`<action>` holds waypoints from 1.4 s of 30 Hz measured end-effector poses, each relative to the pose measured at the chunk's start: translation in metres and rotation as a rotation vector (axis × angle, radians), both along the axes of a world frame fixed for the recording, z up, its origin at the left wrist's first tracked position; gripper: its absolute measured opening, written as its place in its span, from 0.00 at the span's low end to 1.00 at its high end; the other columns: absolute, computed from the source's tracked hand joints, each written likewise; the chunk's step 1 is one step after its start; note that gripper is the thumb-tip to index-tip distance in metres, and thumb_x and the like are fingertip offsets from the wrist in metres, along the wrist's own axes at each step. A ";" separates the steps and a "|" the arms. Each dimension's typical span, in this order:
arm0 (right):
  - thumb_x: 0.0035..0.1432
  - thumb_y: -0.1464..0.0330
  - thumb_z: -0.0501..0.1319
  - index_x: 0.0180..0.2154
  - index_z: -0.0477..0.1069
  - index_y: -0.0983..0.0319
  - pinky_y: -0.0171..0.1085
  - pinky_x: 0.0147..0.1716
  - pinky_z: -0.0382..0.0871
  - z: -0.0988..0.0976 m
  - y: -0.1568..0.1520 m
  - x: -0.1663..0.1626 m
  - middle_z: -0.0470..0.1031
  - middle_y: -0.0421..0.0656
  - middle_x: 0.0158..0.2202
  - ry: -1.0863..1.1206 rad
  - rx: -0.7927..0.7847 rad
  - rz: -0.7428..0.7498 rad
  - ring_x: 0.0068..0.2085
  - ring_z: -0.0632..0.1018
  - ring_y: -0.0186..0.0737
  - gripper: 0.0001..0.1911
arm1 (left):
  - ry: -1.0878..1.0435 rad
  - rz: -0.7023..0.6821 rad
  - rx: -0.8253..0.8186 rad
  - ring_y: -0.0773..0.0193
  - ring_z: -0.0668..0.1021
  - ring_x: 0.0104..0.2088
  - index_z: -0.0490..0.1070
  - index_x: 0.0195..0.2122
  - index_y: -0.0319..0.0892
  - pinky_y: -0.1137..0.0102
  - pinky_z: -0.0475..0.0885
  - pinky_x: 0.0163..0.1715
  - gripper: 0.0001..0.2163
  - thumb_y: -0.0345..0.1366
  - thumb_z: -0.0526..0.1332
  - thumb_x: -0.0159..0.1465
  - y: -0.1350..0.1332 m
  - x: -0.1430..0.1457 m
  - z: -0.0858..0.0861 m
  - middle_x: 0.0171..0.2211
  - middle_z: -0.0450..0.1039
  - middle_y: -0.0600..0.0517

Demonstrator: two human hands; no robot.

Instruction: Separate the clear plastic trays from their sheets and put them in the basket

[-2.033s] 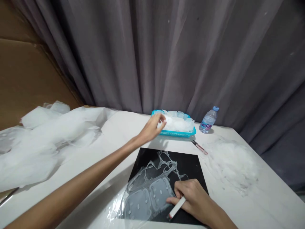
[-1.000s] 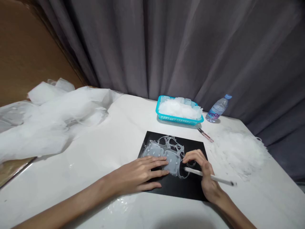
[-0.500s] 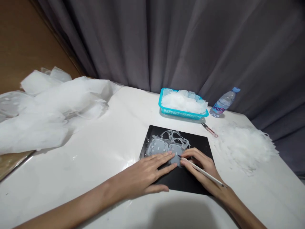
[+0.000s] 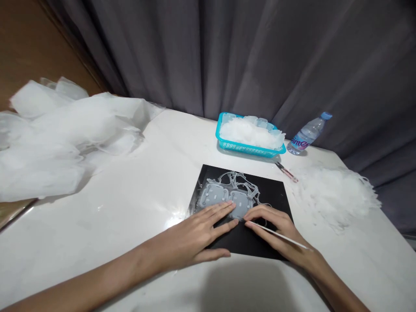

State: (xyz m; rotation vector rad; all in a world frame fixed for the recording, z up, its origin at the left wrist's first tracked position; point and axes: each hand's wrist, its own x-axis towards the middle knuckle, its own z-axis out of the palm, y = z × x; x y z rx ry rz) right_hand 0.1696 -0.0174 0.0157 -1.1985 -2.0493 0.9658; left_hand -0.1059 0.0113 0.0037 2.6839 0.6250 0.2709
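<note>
A translucent plastic sheet with two rounded-square shapes and small raised spots lies on a black mat. Loose thin strips curl along its far edge, and a fine one trails off to the right. My left hand rests flat with fingers spread, its fingertips on the sheet's near side. Pinched like a pen in my right hand is a slim white stick-like tool. Its tip, hidden by my fingers, is at the lower right edge of the right-hand square.
Behind the mat stands a turquoise basket heaped with translucent pieces. Beside it are a water bottle and small pink-handled snippers. White scraps are piled at right; crumpled translucent sheets cover the left. A grey curtain hangs behind.
My right hand has moved from the right-hand square's side down to its lower corner, uncovering more of the shape and a fine strip. My left hand stays on the sheet. The view has shifted slightly.
</note>
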 end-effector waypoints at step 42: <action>0.73 0.73 0.55 0.65 0.63 0.62 0.45 0.49 0.78 -0.036 0.014 -0.011 0.78 0.53 0.53 -0.431 0.732 -0.036 0.53 0.80 0.50 0.21 | -0.041 0.133 -0.125 0.39 0.55 0.72 0.61 0.70 0.51 0.45 0.62 0.66 0.28 0.47 0.62 0.70 -0.006 -0.003 0.011 0.75 0.39 0.45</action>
